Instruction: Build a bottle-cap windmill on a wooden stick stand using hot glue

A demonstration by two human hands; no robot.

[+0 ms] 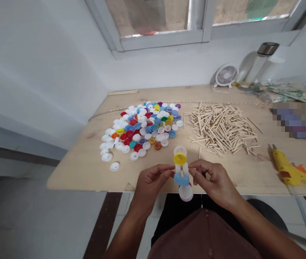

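In the head view, a small upright assembly of plastic bottle caps, white, yellow and light blue [181, 179], is held between two bare hands at the near edge of the pale wooden desk [74, 172]. Its long axis runs roughly from 12 to 6 o'clock, the lower end leaning slightly towards 5, where a white cap with a red part behind it overlaps the desk's edge.

From the left hand [152, 181], the assembly lies at about 2 to 3 o'clock; from the right hand [214, 181], at about 9 to 10. Neither hand is clearly nearer: both sets of fingertips are at its flanks. The left thumb and forefinger are pinched together on its left side, though whether on a stick end or a cap I cannot tell. The right thumb and fingers pinch a thin pale wooden stick [192, 168] that points crosswise, towards 9 o'clock, into the assembly's side.

From the assembly, a heap of multicoloured plastic caps [142, 129] lies between 10 and 11 o'clock, a pile of short wooden sticks [223, 129] between 1 and 2, and a yellow glue gun [287, 171] well apart at 3, nozzle towards 11.
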